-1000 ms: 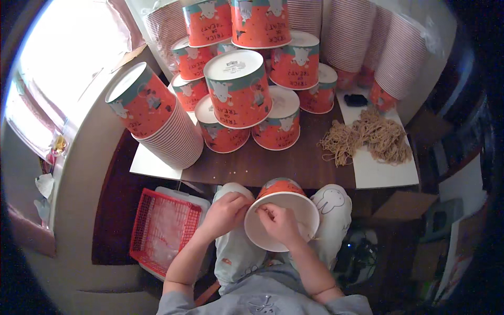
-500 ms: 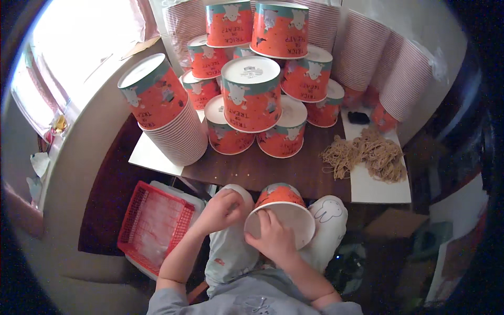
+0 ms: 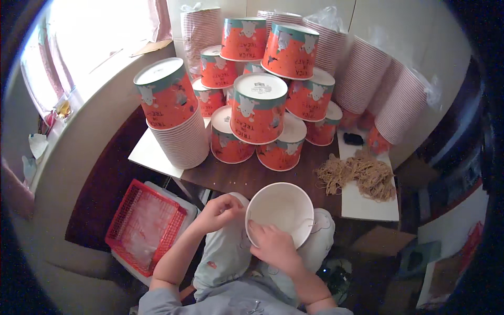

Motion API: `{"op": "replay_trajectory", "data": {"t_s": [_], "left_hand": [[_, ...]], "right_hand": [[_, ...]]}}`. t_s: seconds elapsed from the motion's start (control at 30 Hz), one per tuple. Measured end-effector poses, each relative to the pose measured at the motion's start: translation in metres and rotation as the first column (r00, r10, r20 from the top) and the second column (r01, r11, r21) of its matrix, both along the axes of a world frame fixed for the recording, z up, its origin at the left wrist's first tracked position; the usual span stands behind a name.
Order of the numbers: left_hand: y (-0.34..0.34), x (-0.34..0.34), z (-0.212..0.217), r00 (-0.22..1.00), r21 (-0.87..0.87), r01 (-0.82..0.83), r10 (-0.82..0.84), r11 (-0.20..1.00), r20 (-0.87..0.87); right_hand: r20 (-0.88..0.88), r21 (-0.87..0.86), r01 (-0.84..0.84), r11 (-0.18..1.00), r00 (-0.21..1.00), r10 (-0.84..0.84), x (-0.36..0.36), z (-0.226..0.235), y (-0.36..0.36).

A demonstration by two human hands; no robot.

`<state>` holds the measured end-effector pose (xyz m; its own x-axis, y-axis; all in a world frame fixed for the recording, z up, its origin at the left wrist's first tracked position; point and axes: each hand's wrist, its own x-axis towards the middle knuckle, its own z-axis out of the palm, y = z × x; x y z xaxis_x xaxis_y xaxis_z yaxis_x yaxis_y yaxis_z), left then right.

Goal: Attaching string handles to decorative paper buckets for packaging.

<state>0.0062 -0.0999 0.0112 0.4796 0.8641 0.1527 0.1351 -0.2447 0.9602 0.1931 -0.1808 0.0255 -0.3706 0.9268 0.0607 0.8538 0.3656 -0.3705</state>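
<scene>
Clearly light and thin-walled: white-lined round paper bucket [image 3: 280,213], tipped mouth-up over the lap, pinched at the near rim by the right hand [image 3: 274,245], fingers hooked inside, thumb outside. Left hand [image 3: 220,212] curled loosely against the left side of the rim, fingertips touching or nearly so; hard to tell whether anything small is held between them. Probably stiff enough at the rolled rim, soft and dentable mid-wall, smooth and a little slippery on the coated inside; best taken at the rim or cupped under the base rather than squeezed.

Just beyond both hands, dark brown wooden counter [image 3: 247,176]. Farther out from the hands, a pile of orange printed paper buckets with teal bands [image 3: 257,110], stacked upside down, white bases upward. Up and to the left of the left hand, a tall nested stack of the same buckets [image 3: 176,118], ribbed with rims. Beyond the right hand and off to its right, a tangled heap of tan rubber bands [image 3: 362,175] on a white board [image 3: 367,207]. Low beside the left forearm, a red plastic mesh basket [image 3: 144,226]. At the far back, columns of pale striped nested cups [image 3: 367,79].
</scene>
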Motion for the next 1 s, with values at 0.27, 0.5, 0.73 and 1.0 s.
{"op": "replay_trajectory", "data": {"t_s": [0.27,0.5,0.73,1.0], "left_hand": [[0.007,-0.013,-0.007,0.722,-0.433,0.245,0.134,0.867,0.679],[0.008,-0.014,0.033,0.288,-0.354,0.547,0.227,0.759,0.93],[0.012,0.022,0.044,0.896,-0.457,0.155,0.07,0.876,0.438],[0.01,0.045,0.037,0.978,0.074,0.179,-0.169,0.981,-0.123]], "right_hand": [[-0.015,-0.063,0.029,0.998,0.999,-0.03,0.022,0.029,0.0],[-0.069,-0.163,0.039,0.986,0.996,-0.051,0.036,0.04,0.014],[-0.531,-0.199,0.123,0.972,0.82,-0.213,0.046,0.051,0.036],[-0.652,0.112,-0.152,0.982,0.735,0.188,0.05,0.056,0.058]]}}
